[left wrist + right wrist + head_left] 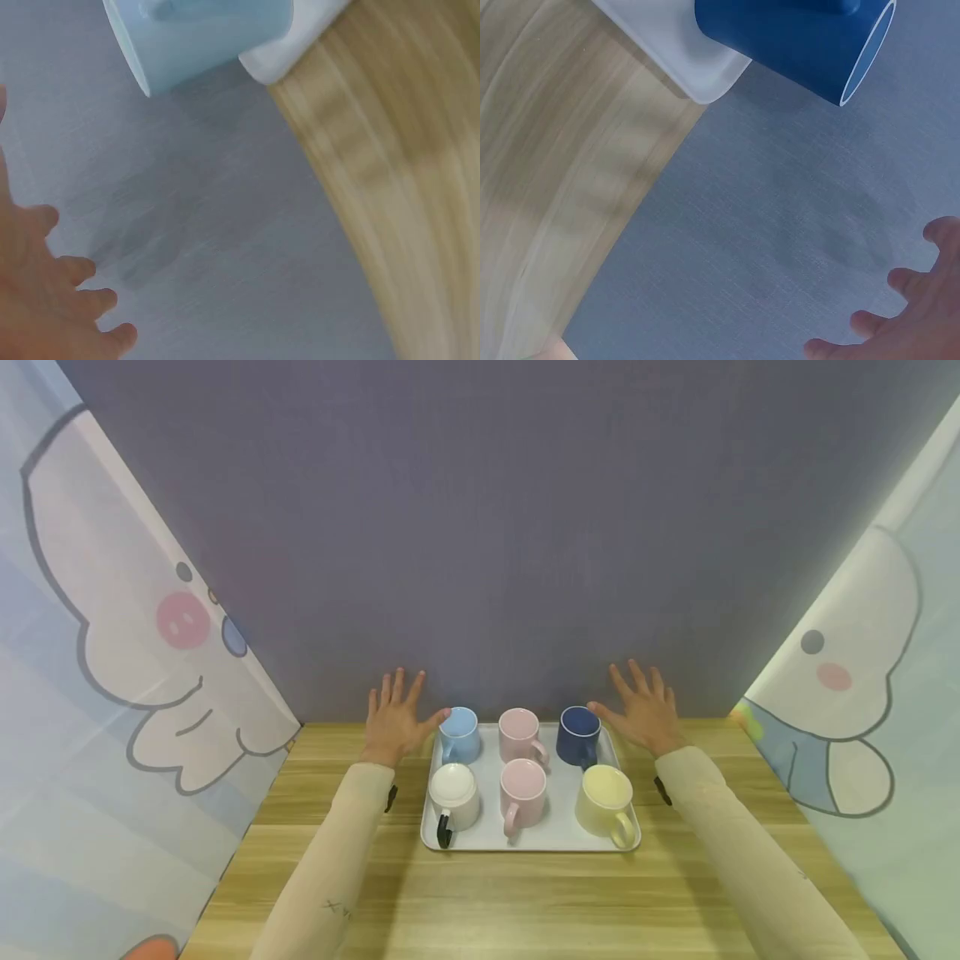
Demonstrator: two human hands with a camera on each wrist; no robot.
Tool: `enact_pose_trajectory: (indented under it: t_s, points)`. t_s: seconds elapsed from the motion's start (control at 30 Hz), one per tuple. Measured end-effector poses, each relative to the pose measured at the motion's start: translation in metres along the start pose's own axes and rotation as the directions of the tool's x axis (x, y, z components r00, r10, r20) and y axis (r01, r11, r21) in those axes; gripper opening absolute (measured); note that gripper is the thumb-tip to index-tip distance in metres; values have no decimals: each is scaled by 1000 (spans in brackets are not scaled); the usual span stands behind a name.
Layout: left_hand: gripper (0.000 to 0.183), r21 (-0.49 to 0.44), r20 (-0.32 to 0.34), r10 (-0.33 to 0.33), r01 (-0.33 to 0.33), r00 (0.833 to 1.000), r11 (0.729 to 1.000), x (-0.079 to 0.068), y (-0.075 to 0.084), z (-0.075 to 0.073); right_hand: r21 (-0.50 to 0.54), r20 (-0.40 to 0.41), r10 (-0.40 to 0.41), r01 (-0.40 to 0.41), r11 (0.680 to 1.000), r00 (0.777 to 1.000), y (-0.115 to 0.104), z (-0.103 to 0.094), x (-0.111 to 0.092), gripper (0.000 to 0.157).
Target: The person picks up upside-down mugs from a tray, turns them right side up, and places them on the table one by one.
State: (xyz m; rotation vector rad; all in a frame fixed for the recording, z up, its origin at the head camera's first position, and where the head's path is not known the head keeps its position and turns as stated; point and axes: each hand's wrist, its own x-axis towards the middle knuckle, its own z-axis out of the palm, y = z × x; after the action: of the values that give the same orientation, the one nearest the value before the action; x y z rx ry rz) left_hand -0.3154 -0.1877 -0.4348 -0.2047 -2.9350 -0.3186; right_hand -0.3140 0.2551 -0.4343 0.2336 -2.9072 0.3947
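- One grey backdrop (510, 527) behind everything, spanning the whole rear.
- Two cartoon-printed sheets at the sides: left sheet (67, 677), right sheet (922, 677).
- One wood-grained worktop (487, 902), meeting the backdrop along its far edge.
- Two pale sleeves, left sleeve (326, 852) and right sleeve (742, 860), reaching forward over the worktop.
- One white tray (485, 831), flat on the worktop between the sleeves, near the far edge.
- Two bare hands, left hand (393, 727) and right hand (645, 714), either side of the tray's far end. Fingers spread apart on both, clamped on nothing. Left thumb at the light blue mug (461, 742), right thumb at the dark blue mug (574, 745); touching or just beside, cannot tell.
- Six mugs upright on the tray, three by three: rear pink mug (517, 743) between the blue pair; white mug (461, 802), front pink mug (525, 802) and yellow mug (600, 810) nearer the person. Done, as far as shown: all six standing in place. Left to do: unclear; probably a pause, either before a first lift or after a last placing.
- One black handle (444, 833) on the white mug, pointing toward the person.
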Motion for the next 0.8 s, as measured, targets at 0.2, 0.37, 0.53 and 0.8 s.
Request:
enact_pose_trajectory:
  t_s: [0.2,0.37,0.53,0.8]
  points:
    - [81,-108,-84,13,-22,996,994,-10,-6,9,0,7,-5,5,1000,1000,-2,1,-4,90]
    - [72,-269,-109,-41,10,993,963,-26,-13,20,32,-6,-13,13,999,1000,-4,6,-8,80]
    - [45,-312,0,-88,83,996,947,-46,-15,33,116,46,-41,36,993,998,-6,13,-12,57]
    - [32,-383,175,-123,183,977,906,-81,-18,61,251,197,-59,7,968,979,-7,30,-17,29]
